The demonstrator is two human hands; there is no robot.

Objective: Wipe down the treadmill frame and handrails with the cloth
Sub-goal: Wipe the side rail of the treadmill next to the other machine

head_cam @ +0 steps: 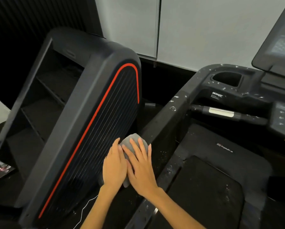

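Note:
A grey cloth [133, 140] is pressed flat between both hands at the lower end of the black treadmill's left handrail [170, 119]. My left hand [114, 164] lies on the cloth's left side, fingers together. My right hand [141, 166] lies over its right side, fingers spread. Only the cloth's top and a strip between my hands show. The handrail and the console frame [204, 75] are speckled with white dust. The treadmill deck [208, 184] is to the right.
A second black machine with a red stripe and ribbed panel [95, 129] stands close on the left, almost touching my hands. A cup holder [227, 79], grip bar [221, 112] and screen [280, 45] lie at right. A thin white cable [84, 210] hangs below.

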